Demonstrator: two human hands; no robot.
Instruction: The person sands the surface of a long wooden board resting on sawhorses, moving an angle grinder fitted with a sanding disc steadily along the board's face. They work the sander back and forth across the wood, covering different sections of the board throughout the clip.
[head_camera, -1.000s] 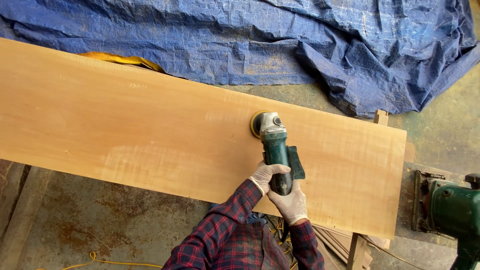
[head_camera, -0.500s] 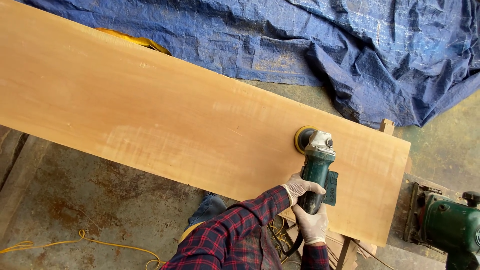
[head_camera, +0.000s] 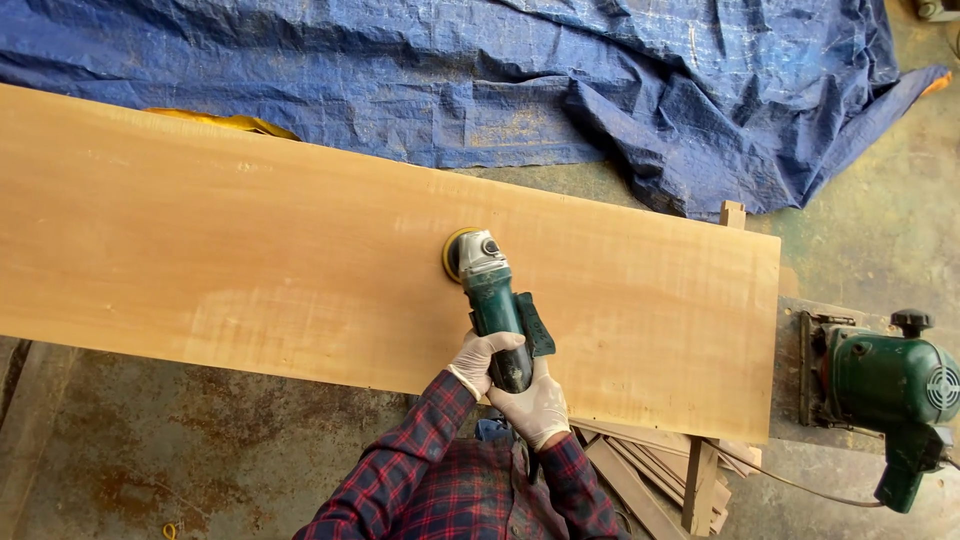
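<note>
A long pale wooden board (head_camera: 250, 260) lies across the view. A green angle grinder (head_camera: 492, 300) with a yellow sanding disc rests on its surface near the middle. Both of my hands wear white gloves and grip the grinder's body. My left hand (head_camera: 480, 362) wraps the handle from the left. My right hand (head_camera: 535, 410) holds the rear end just below it. Red plaid sleeves cover both arms.
A crumpled blue tarp (head_camera: 600, 90) lies beyond the board. A green power tool (head_camera: 885, 385) sits at the right on a bench end. Wooden slats (head_camera: 650, 470) are stacked under the board's right end. The stained concrete floor (head_camera: 150, 450) shows below.
The grinder and both hands slid right along the board, then back left toward its middle. The camera view shifted along with them.
</note>
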